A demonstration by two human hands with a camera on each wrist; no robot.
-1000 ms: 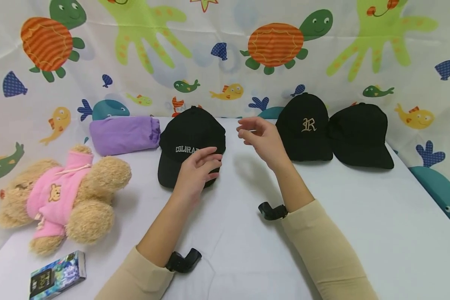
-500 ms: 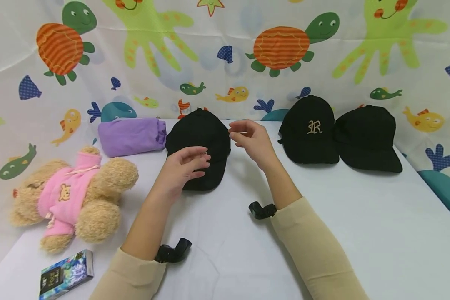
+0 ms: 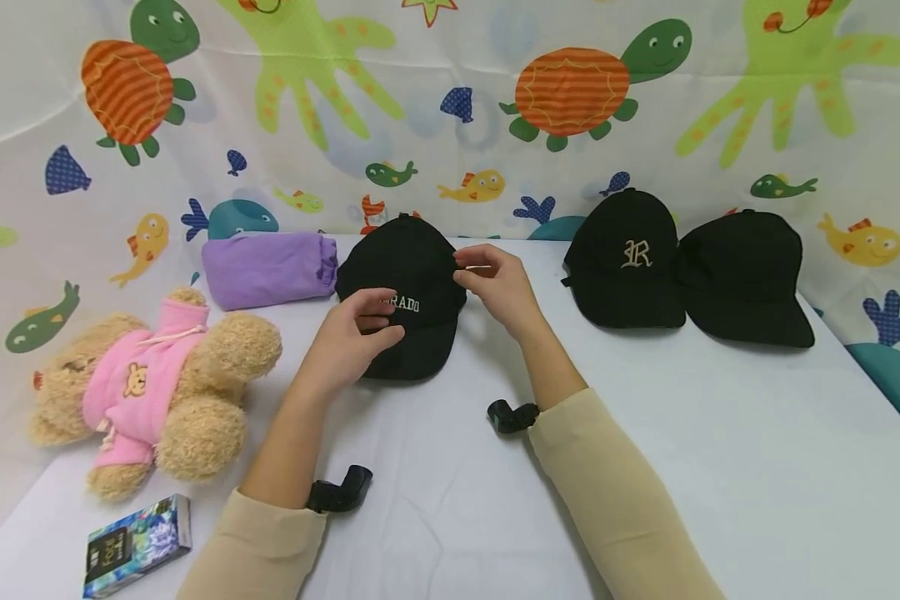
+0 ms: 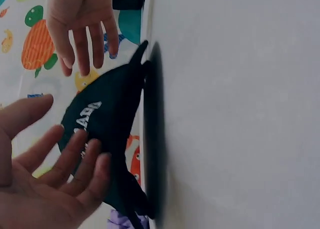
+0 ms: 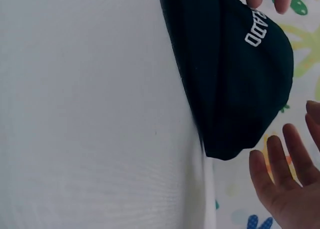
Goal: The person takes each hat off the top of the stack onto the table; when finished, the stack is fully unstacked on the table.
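Note:
A black baseball cap (image 3: 412,258) with white lettering ending in RADO sits near the back of the table, brim toward me. My left hand (image 3: 348,337) is in front of its left side, covering part of the lettering and brim. Its fingers are spread and loosely bent in the left wrist view, with the palm turned to the cap. My right hand (image 3: 498,287) is raised at the cap's right edge, overlapping it slightly. In the right wrist view a gap shows between the right fingertips (image 5: 257,161) and the cap. Neither hand holds anything.
Two more black caps stand at the back right, one with a gold R (image 3: 626,258), one plain (image 3: 742,275). A folded purple cloth (image 3: 270,271) lies left of the lettered cap. A teddy bear (image 3: 150,383) in pink and a colourful small box (image 3: 138,546) are farther left.
My left hand has drawn left from the cap's front toward its left side. My right hand has moved left, up to the cap's right edge. The head view has shifted slightly.

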